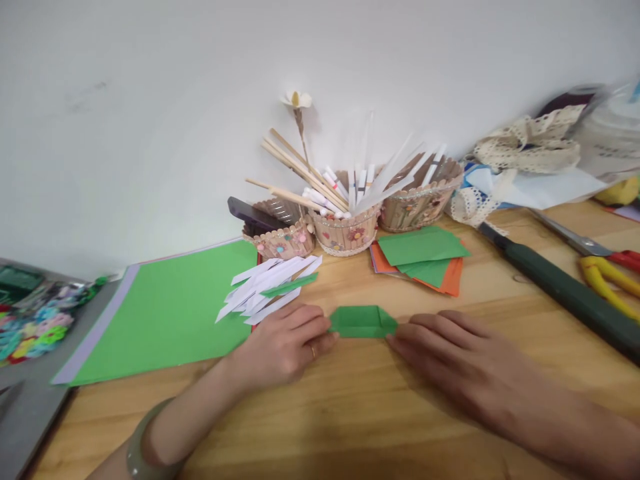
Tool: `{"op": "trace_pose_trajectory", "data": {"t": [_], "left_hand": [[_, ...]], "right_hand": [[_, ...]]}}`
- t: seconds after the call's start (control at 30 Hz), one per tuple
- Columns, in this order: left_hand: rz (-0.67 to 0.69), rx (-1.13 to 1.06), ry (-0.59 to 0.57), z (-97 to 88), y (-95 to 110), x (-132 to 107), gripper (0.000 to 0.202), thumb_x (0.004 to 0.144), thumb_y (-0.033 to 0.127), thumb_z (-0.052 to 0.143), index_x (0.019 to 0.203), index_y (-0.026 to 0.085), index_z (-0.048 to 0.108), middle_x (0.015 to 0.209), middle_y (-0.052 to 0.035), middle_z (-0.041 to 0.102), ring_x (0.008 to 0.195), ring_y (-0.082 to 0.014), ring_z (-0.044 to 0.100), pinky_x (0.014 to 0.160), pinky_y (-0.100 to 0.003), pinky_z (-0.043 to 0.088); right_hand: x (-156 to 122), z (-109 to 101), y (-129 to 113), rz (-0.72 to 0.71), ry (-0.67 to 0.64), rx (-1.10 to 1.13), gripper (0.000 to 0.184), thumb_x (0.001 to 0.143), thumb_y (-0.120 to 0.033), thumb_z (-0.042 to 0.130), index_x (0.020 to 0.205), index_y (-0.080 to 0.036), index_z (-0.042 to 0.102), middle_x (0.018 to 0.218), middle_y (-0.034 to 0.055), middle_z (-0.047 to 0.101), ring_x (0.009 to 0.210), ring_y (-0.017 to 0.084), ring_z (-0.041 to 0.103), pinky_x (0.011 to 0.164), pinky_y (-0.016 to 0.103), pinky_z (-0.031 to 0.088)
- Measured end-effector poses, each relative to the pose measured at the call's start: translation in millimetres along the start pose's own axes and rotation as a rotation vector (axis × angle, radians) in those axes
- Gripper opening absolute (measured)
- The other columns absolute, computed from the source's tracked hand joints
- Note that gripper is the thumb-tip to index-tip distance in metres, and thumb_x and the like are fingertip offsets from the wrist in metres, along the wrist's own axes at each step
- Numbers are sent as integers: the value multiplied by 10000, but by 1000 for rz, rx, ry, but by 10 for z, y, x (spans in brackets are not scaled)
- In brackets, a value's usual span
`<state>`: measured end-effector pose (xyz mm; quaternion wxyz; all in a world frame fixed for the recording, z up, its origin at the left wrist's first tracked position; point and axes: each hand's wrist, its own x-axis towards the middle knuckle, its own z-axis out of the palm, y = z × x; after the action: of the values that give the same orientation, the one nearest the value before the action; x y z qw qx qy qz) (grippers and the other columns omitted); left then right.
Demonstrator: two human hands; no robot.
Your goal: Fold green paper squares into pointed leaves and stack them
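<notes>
A small folded piece of green paper [361,321] lies on the wooden table, its corners creased inward and its far ends angled. My left hand [290,343], with a ring on one finger and a bangle at the wrist, pinches its left end. At the right end, the thumb and fingers of my right hand [450,363] close on the paper. Just beyond my left hand is a heap of white paper strips [273,283] with a green strip on top. Behind the folded paper, toward the right, sits a stack of green and orange paper pieces [420,253].
Large green sheets [170,313] cover the left of the table. Three decorated baskets [350,233] with sticks, markers and a flower stand against the wall. On the right lie a dark green long-handled tool [560,280], scissors [590,247] and lace ribbon [530,143].
</notes>
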<state>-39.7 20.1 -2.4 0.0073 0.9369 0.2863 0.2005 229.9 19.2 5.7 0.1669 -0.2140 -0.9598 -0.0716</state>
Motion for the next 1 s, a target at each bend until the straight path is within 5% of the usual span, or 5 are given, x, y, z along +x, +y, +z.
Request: {"op": "trace_pose_trajectory", "data": {"t": [0.17,0.4,0.53,0.73,1.0], "left_hand": [[53,193,74,-17,33,18,160,863,84,485,841,137,634,816,-60,643,790,-199,563,672,-334,449],[-225,54,-129,37,181,88,387,838,348,596,1159,133,581,973,-110,600,911,-252,515,752,-399,482],[-181,-61,-99,86,172,92,251,850,311,603,1061,174,615,930,-56,632,869,-213,514,746,-348,470],[-210,-136,79,74,163,65,103,894,223,540,868,167,623,797,-31,653,784,-173,524,697,-300,456],[-63,105,71,91,268,41,126,892,261,542,881,168,626,765,-19,658,770,-179,564,679,-314,425]], "right_hand": [[23,55,-146,62,-27,267,379,960,-187,257,1120,-186,600,1010,60,681,961,214,585,787,384,460],[165,78,-296,-151,-113,573,368,921,-137,353,1253,-154,511,1216,47,614,1148,135,523,987,278,402],[165,182,-153,136,60,455,382,885,-81,359,1236,-119,507,1213,91,607,1128,157,535,962,323,437],[136,245,-21,61,26,156,321,906,-127,380,1163,-81,567,1153,127,635,1063,221,573,872,379,504],[64,172,-112,88,98,-16,361,920,-92,281,1082,-68,603,976,123,692,913,213,611,708,313,539]]}}
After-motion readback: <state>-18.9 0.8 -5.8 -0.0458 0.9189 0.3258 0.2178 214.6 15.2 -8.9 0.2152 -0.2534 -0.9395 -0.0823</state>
